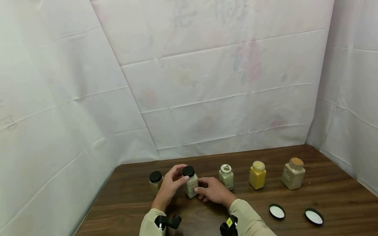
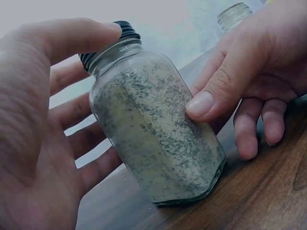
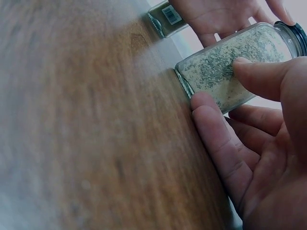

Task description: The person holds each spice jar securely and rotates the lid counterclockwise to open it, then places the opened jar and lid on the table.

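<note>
A square glass jar (image 1: 192,188) of pale flakes mixed with dark green bits stands between both hands, its black screw lid (image 1: 188,170) on. My left hand (image 1: 168,186) grips that lid from the left; in the left wrist view the thumb (image 2: 91,34) lies across the lid's ridged side, with fingers behind. From the right, my right hand (image 1: 217,190) holds the jar's body, thumb on the front face and other fingers around the far side. The jar's base is right at the tabletop, and the jar looks tilted in the wrist views.
Left of the hands stands another black-lidded jar (image 1: 155,182). To the right are three lidless jars: pale green (image 1: 226,178), yellow (image 1: 257,177) and beige with an orange-brown top (image 1: 293,175). Two black-rimmed lids (image 1: 277,211) lie white side up on the wooden table (image 1: 118,203). White sheeting surrounds it.
</note>
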Available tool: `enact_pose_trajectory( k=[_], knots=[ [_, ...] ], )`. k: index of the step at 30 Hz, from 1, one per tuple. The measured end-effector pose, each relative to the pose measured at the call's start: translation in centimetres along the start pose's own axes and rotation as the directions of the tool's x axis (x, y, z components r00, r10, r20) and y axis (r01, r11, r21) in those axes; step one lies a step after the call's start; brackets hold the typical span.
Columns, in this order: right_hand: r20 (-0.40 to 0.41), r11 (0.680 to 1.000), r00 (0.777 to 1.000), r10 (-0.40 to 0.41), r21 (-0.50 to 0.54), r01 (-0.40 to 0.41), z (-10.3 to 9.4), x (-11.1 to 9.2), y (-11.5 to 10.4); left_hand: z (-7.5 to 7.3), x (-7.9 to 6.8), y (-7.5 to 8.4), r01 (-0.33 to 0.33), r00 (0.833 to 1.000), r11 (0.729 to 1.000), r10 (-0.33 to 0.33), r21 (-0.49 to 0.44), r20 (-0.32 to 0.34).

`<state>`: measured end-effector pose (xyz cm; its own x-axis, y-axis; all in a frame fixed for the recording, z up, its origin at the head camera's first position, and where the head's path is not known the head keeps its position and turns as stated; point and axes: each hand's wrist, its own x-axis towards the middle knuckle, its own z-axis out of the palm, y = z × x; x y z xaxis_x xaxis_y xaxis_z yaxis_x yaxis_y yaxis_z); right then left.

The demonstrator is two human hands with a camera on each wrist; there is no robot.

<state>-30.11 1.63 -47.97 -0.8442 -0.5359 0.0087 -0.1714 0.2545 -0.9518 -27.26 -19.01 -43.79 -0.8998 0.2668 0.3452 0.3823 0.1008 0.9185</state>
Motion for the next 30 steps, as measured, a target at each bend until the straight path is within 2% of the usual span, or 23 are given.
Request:
enact_pose_trajectory(
  k=[6,9,17,23,30],
  knots=[
    [-0.002,1.000,1.000,-0.010,-0.015,0.010,-0.1,-0.1,0.0,0.2,0.2,0.3,0.040,0.999,0.999,-0.040,0.012,-0.015],
    [-0.002,1.000,1.000,-0.007,-0.017,0.007,-0.1,-0.1,0.0,0.3,0.2,0.4,0.045,0.999,0.999,-0.045,0.031,-0.002],
    [0.003,1.000,1.000,-0.005,-0.021,0.005,0.0,0.0,-0.1,0.3,0.3,0.4,0.015,0.999,0.994,-0.019,0.108,0.034],
    [0.010,1.000,1.000,0.001,-0.011,-0.001,0.0,-0.1,-0.1,0.3,0.3,0.3,0.027,0.998,0.996,-0.030,0.080,0.048],
    [0.000,1.000,1.000,0.003,-0.009,-0.003,0.0,0.0,0.0,-0.7,0.0,0.5,-0.034,0.997,0.999,0.031,0.042,0.074]
  ],
)
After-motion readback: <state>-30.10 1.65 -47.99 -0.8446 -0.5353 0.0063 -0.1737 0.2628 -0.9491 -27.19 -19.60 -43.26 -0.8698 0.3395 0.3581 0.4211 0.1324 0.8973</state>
